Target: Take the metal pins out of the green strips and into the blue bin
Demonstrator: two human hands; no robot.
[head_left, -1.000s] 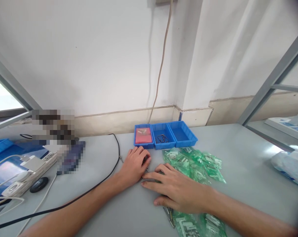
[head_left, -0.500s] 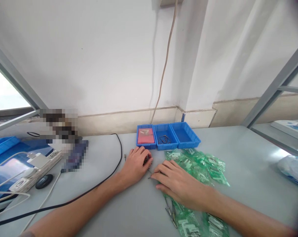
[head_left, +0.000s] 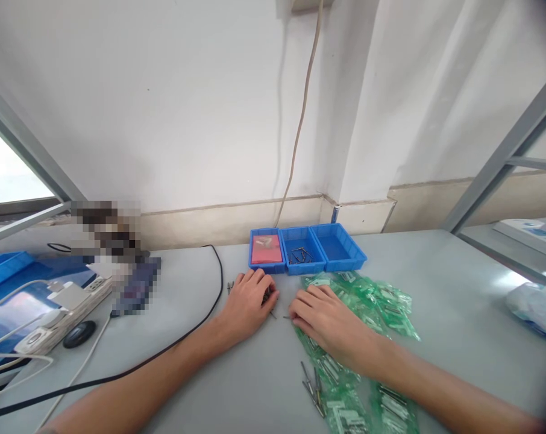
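Note:
My left hand (head_left: 250,300) rests on the table just in front of the leftmost blue bin, closed with fingers curled round a few small metal pins (head_left: 267,295). One pin (head_left: 273,314) pokes out below its thumb. To its left, more pins (head_left: 230,287) lie on the table. My right hand (head_left: 320,316) is pinched, and the thin end of a metal pin (head_left: 286,317) sticks out at its fingertips; the rest is hidden. Under and around this hand are green plastic bags (head_left: 367,307) filled with similar pins. Several loose pins (head_left: 313,389) lie beside the near bags.
Three blue bins stand against the wall side: one with a red packet (head_left: 267,248), one with dark pins (head_left: 301,255), and a rightmost bin (head_left: 340,247). A black cable (head_left: 164,349) crosses under my left forearm. Left are a power strip (head_left: 51,328) and a black mouse (head_left: 79,333).
My right hand has moved right, away from the left hand, with its pin. The left hand has barely moved; more pins show to its left.

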